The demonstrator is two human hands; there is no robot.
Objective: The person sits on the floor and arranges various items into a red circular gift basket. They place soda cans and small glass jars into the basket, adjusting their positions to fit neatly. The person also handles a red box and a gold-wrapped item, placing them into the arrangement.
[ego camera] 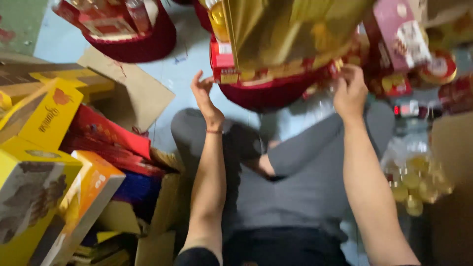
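Note:
A dark red round basket (268, 93) stands on the floor in front of my crossed legs, packed with boxes and a tall gold package (281, 29). My left hand (204, 96) is at the basket's left rim, fingers spread, touching a red box (221, 61). My right hand (351, 88) is closed on clear crinkly wrapping (320, 98) at the basket's right side. Motion blur hides the fingertips.
A second red basket (130, 34) of boxes stands at the top left. Yellow and orange boxes (44, 162), red boxes (111, 133) and flat cardboard (133, 88) pile at my left. A pink box (394, 29), round tins and a clear bag of gold balls (416, 182) lie at my right.

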